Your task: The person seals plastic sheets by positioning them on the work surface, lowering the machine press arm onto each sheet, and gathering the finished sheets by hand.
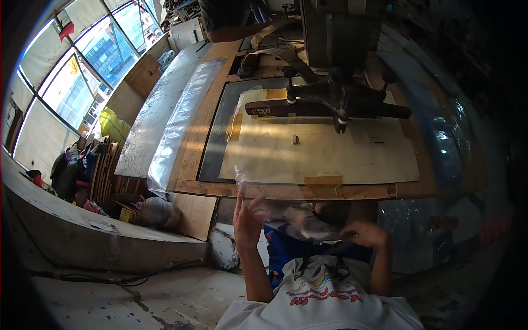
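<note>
My left hand point(248, 224) is raised at the table's front edge, fingers stretched and apart. It is against a thin clear plastic sheet point(300, 217), which hangs blurred and see-through between my hands. My right hand point(367, 235) is in front of my body with bent fingers pointing left, closed at the sheet's right end; the fingertips are partly smeared. Beyond my hands lies a cream-coloured board point(324, 157) on a dark plate, with brown tape at its edges. Over the board a dark bar point(363, 110) hangs from a metal clamp arm point(344, 91).
Stacks of clear plastic sheets lie at the left point(190, 121) and right point(426, 118) of the wooden table point(247, 188). A person point(234, 19) is beyond the far left side. Bundled boards point(104, 170) and a yellow bag point(114, 126) are below the windows.
</note>
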A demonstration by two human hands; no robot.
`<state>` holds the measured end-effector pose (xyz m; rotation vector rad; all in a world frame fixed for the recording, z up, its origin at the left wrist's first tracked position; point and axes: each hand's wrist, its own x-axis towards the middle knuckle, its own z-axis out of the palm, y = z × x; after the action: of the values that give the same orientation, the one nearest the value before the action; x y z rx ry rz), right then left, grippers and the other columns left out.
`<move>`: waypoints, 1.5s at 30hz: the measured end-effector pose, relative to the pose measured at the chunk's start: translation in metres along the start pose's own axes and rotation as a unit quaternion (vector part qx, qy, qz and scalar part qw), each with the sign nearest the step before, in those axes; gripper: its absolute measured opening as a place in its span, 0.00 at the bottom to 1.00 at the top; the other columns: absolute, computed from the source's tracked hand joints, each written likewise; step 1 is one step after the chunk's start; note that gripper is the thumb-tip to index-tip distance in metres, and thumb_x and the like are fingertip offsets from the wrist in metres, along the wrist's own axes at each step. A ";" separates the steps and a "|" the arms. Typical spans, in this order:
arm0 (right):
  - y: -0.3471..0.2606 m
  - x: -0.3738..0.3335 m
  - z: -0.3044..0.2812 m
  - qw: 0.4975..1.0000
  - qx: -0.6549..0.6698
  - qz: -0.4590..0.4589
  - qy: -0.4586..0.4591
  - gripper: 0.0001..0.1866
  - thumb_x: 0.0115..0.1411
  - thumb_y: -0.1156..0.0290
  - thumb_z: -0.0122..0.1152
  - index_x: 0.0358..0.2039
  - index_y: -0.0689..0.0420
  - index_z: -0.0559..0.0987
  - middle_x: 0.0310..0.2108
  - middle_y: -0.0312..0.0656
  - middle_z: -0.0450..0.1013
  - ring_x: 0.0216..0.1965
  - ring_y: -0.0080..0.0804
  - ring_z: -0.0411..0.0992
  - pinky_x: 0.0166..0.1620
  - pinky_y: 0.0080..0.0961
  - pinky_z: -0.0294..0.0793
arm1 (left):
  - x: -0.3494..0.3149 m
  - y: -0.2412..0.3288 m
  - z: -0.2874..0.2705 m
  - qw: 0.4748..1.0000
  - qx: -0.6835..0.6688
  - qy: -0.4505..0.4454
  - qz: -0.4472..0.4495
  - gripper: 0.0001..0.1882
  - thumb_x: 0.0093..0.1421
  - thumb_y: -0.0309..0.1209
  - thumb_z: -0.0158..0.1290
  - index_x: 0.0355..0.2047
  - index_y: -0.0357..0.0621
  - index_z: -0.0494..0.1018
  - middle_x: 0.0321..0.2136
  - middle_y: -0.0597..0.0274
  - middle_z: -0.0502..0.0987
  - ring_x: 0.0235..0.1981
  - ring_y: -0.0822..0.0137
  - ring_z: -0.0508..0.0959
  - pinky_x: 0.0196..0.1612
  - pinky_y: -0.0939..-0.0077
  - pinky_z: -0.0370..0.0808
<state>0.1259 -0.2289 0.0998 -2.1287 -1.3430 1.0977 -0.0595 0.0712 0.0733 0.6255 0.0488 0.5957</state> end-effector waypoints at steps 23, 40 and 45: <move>-0.072 0.036 -0.038 0.788 0.310 -0.003 0.532 0.45 0.60 0.73 0.69 0.72 0.50 0.54 0.55 0.51 0.70 0.38 0.31 0.78 0.36 0.28 0.83 | -0.015 -0.104 0.004 0.824 0.464 -0.288 -0.154 0.17 0.66 0.27 0.57 0.54 0.39 0.76 0.44 0.51 0.83 0.43 0.62 0.82 0.50 0.68 0.76; -0.038 0.101 -0.097 0.896 -0.221 -0.021 0.384 0.26 0.69 0.51 0.51 0.65 0.45 0.71 0.70 0.46 0.59 0.71 0.49 0.56 0.71 0.57 0.49 | -0.007 -0.235 -0.132 0.807 0.570 -0.067 -0.142 0.19 0.58 0.33 0.64 0.46 0.34 0.78 0.40 0.45 0.82 0.43 0.56 0.84 0.46 0.65 0.77; -0.059 0.093 -0.085 0.927 -0.163 -0.015 0.339 0.32 0.67 0.46 0.54 0.65 0.51 0.71 0.69 0.48 0.60 0.70 0.48 0.57 0.71 0.56 0.51 | -0.004 -0.265 -0.215 0.804 0.577 -0.066 -0.129 0.17 0.57 0.26 0.60 0.47 0.32 0.78 0.42 0.47 0.83 0.46 0.59 0.83 0.51 0.68 0.76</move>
<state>0.1806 -0.1133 0.1540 -2.3752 -1.2474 0.0679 0.0259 0.0120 -0.2519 1.8202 0.3829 0.1901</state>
